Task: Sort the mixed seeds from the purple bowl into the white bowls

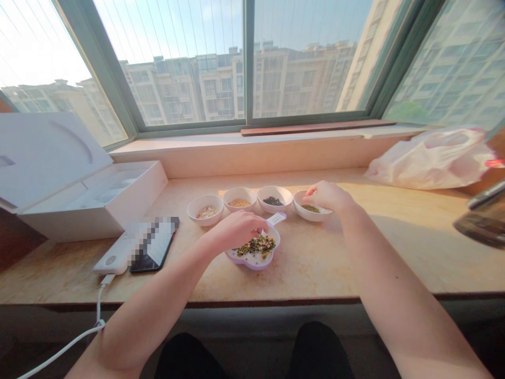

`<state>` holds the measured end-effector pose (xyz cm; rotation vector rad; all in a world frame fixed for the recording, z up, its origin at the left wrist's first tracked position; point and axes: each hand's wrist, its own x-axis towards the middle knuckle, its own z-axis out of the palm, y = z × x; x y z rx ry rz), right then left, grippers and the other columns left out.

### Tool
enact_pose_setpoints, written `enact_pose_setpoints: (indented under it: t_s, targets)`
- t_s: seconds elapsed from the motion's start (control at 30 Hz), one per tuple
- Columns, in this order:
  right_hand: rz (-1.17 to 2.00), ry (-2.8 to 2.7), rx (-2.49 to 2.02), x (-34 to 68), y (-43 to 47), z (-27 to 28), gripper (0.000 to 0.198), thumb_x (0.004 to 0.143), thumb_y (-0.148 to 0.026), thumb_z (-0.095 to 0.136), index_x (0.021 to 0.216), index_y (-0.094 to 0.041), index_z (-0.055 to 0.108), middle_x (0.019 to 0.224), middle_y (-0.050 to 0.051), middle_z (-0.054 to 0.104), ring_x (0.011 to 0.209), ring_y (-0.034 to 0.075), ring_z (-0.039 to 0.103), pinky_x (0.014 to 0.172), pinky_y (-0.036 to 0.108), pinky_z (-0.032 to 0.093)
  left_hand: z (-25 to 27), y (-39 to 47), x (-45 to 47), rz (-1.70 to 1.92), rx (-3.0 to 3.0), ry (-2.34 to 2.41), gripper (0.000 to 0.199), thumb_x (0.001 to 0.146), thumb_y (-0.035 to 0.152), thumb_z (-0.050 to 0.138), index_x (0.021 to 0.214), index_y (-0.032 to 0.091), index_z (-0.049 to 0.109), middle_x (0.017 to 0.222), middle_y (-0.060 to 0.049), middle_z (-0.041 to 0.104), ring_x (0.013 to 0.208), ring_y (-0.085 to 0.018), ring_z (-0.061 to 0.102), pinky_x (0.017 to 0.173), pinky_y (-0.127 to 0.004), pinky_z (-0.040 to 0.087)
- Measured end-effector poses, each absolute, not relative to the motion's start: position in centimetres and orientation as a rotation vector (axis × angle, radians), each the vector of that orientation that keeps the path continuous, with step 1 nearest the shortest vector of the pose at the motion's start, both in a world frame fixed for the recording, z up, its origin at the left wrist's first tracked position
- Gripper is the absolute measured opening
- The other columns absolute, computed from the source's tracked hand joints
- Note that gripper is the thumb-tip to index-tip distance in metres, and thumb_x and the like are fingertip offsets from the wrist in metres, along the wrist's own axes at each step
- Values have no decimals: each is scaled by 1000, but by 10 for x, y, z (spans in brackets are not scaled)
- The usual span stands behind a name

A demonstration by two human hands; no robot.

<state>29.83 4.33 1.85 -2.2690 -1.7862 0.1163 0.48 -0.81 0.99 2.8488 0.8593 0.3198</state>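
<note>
My left hand [245, 227] is over a shallow white dish with a lilac rim and handle [258, 266]. In the dish lie mixed beans and grains [258, 246], green, black and yellowish. Its fingers curl down together at the mix, their tips partly hidden. My right hand [325, 196] reaches over the far right white bowl [313, 217], which holds small green beans [311, 208]. The fingers there are bent and close together above the bowl; anything pinched in them is too small to see.
Left of that bowl stand white bowls with black beans [273, 201], yellowish grains [239, 202] and pale flat pieces [207, 212]. At left are a phone [153, 255], a cabled white power bank [118, 252] and an open white box [118, 202]. A plastic bag [430, 158] lies right.
</note>
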Motion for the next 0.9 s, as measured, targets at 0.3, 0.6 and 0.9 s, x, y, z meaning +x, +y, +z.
enact_pose_setpoints:
  t_s: [0.3,0.6,0.9]
  targets:
    - [-10,-1823,-1953,282,41,23,23,83,-31,63,92,-20,81,94,11,79,84,25,70,70,32,47,11,-9,3,406,2840,1022,28,92,10,59,108,24,77,99,-5,78,93,-21,73,84,-33,55]
    - [881,-2103,-1157,219,14,11,47,91,-60,60,94,-17,78,82,6,73,66,15,60,59,26,44,9,-6,2,833,2580,1298,38,92,10,59,126,27,65,95,-1,79,88,-19,74,79,-30,57]
    - [1074,-1979,-1250,198,3,7,54,83,-67,69,72,-15,72,54,2,59,47,10,50,49,25,38,6,-4,-2,830,2819,1175,20,98,15,57,115,20,66,93,-4,79,81,-17,72,72,-27,53]
